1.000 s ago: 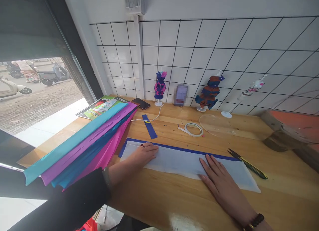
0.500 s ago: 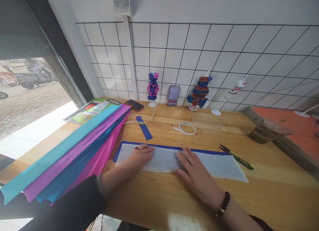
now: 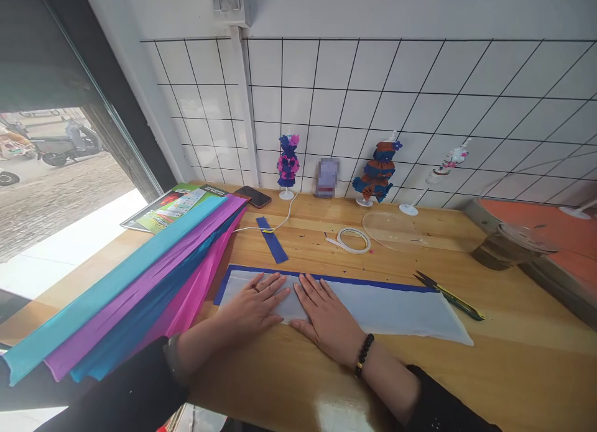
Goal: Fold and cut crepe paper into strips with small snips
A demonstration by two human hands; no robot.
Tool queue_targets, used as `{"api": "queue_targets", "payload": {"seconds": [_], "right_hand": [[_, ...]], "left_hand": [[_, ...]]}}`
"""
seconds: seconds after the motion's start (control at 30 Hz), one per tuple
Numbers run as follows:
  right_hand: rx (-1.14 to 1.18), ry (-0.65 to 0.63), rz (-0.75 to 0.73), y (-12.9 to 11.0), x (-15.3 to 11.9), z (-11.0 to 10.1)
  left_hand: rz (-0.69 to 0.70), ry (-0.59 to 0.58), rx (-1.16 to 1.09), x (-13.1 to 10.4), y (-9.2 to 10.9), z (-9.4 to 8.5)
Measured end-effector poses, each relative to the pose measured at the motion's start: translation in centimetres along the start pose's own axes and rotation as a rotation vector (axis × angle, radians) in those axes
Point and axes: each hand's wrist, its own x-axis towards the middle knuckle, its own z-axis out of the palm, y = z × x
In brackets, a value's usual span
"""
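A long white sheet [image 3: 401, 314] lies flat on the wooden table, over a dark blue strip [image 3: 222, 289] that shows along its far and left edges. Both hands rest on the sheet's left half, palms down. My left hand [image 3: 254, 304] has its fingers stretched out and slightly spread. Close beside it, my right hand [image 3: 329, 317] also lies flat, its fingers pointing away from me. Neither holds anything. Right of the sheet, touching its edge, is a black and yellow cutting tool [image 3: 450, 296]; its exact kind is hard to make out.
Turquoise, purple, blue and pink sheets [image 3: 116, 289] overhang the table's left side. Behind the work lie a blue strip [image 3: 273, 240], a roll of white tape [image 3: 353, 240] and a phone [image 3: 254, 196]. Decorated stands [image 3: 375, 177] line the tiled wall. A lidded cup [image 3: 501, 248] stands right.
My right hand has moved left along the sheet, close to my left hand. The left hand's fingers have spread and lie flatter. The view has shifted slightly.
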Motion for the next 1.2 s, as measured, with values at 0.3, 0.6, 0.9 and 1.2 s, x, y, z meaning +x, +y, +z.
{"api": "queue_targets", "payload": {"seconds": [0.3,0.6,0.9,1.2], "right_hand": [[-0.023,-0.012,0.003,-0.2,0.1,-0.1],[-0.041,0.012,0.002,-0.1,0.0,0.4],[0.008,-0.032,0.017,-0.4,0.0,-0.6],[0.015,-0.039,0.009,-0.2,0.0,-0.3]], "left_hand": [[-0.099,-0.095,-0.041,-2.4,-0.8,-1.5],[-0.295,-0.035,0.104,-4.0,-2.4,-1.2],[-0.257,0.17,-0.006,-2.0,-1.9,-2.0],[-0.318,0.215,-0.101,-3.0,-4.1,-0.2]]}}
